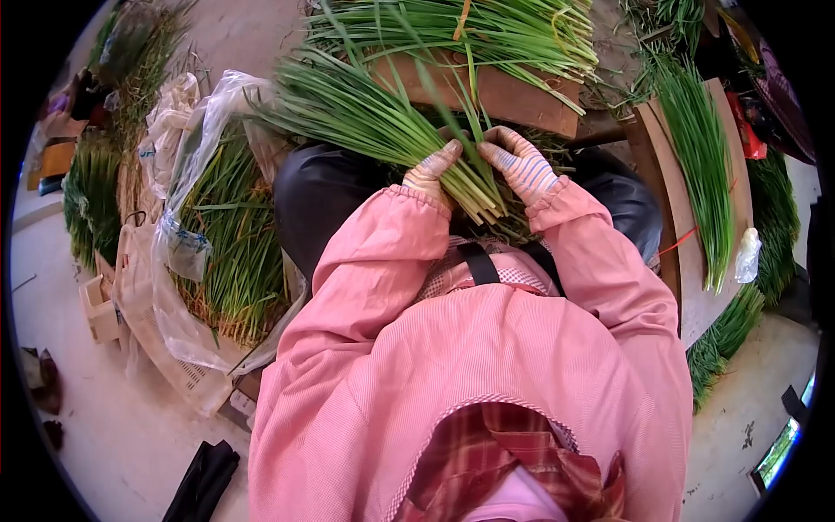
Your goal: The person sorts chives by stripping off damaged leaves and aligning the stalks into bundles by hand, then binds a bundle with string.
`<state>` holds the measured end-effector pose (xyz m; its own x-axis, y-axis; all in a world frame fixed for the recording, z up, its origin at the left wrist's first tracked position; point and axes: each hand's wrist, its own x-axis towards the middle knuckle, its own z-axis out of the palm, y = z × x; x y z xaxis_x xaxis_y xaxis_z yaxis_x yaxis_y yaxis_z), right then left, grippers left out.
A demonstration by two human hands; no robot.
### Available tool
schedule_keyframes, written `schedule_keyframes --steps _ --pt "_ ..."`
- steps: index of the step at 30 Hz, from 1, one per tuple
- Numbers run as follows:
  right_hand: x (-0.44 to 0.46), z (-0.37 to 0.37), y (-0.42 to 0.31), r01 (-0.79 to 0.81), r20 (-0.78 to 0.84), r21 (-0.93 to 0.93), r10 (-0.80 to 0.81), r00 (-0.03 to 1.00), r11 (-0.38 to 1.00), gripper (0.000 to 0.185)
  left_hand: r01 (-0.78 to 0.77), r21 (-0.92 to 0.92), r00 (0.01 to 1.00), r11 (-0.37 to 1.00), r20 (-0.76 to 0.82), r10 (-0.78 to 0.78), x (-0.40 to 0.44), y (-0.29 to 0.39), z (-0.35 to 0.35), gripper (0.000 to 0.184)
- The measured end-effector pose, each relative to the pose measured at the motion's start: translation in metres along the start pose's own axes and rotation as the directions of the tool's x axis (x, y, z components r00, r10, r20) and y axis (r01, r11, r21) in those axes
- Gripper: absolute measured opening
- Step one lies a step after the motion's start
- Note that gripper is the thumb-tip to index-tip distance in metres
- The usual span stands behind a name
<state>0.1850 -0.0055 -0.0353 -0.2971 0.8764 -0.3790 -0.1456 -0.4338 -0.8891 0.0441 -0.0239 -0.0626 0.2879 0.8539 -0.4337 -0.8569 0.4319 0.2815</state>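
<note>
My gloved left hand (432, 170) is closed around the lower part of a bunch of garlic chives (370, 122), whose pale stem ends point toward my lap. The green leaves fan out to the upper left. Close beside it, my gloved right hand (522, 165) pinches a few chive strands (475, 122) between thumb and fingers, at the right edge of the bunch. These strands stand partly apart from the rest, and their upper ends look blurred. Both hands are above my lap, between my knees.
A large pile of chives (513, 30) lies on a brown board (531, 97) ahead. On the left is a plastic-lined basket (178, 370) full of chives (235, 252). More chives (700, 165) rest on a board (738, 165) at the right, near a red tie (678, 241).
</note>
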Motion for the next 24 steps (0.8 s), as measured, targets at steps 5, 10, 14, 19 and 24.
schedule_keyframes --steps 5,10,14,19,24 --pt "-0.002 0.005 0.001 0.220 -0.026 -0.659 -0.314 0.949 0.719 0.014 -0.103 0.251 0.958 0.962 -0.235 0.164 -0.005 -0.001 0.002 0.028" --pt "-0.006 -0.028 0.017 0.357 0.168 -0.836 -0.426 0.889 0.416 0.012 -0.373 0.198 0.873 0.906 -0.256 0.415 -0.006 0.047 0.019 0.027" --pt "-0.012 -0.054 0.058 0.131 0.140 -0.990 0.369 0.919 0.049 0.025 -0.718 0.077 0.689 0.691 0.219 0.691 -0.033 0.106 0.051 0.034" --pt "-0.028 -0.053 0.006 0.145 0.144 -0.983 -0.017 0.989 0.109 0.025 -0.869 0.171 0.495 0.464 0.277 0.824 -0.040 0.138 0.075 0.026" --pt "0.003 -0.100 -0.048 -0.050 -0.086 -0.996 -0.647 0.758 0.075 0.031 -0.485 0.027 0.864 0.874 0.166 0.475 -0.024 0.089 0.068 0.008"
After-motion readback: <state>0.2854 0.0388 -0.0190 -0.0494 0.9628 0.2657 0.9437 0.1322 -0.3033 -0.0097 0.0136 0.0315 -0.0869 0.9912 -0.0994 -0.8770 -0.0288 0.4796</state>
